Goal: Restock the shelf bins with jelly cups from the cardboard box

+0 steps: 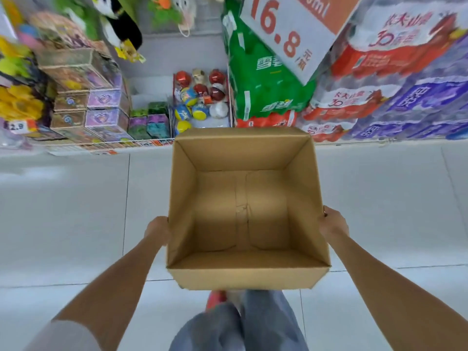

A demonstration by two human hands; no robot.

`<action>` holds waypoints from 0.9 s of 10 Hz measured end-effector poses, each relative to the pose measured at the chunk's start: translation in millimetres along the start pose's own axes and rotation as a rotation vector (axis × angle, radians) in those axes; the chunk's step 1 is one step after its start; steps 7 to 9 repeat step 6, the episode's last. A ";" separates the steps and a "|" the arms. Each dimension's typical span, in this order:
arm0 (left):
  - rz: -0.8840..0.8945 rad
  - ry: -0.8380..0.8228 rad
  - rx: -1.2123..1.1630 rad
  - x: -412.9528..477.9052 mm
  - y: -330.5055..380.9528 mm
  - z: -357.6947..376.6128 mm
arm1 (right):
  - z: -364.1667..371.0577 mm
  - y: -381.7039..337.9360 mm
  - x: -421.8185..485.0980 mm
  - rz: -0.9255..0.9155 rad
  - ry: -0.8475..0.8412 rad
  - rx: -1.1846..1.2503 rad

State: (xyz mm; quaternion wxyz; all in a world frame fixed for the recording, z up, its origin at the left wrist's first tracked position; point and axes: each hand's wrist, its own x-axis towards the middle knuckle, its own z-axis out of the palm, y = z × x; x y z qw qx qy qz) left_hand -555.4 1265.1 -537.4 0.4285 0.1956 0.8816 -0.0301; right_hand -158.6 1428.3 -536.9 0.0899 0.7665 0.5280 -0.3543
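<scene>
An open cardboard box (243,158) hangs in front of me above the floor, and its inside holds nothing. My left hand (157,229) presses against its left wall and my right hand (333,222) against its right wall, so I carry it between them. The fingers of both hands are hidden behind or under the box. On the low shelf beyond the box, a bin (229,97) holds several round red, yellow and blue items (200,97). I cannot tell whether these are jelly cups.
Boxed toys (101,110) fill the shelf at left behind a wire front rail (106,143). Green drink packs (263,79) and stacked water cases (395,102) stand at right under a 16.8 price sign (291,29). Pale tiled floor (76,211) lies below; my legs (238,325) are under the box.
</scene>
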 end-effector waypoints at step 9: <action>-0.111 0.118 0.034 26.0 27.9 27.3 | 31.1 -48.5 40.6 -0.021 -0.005 -0.085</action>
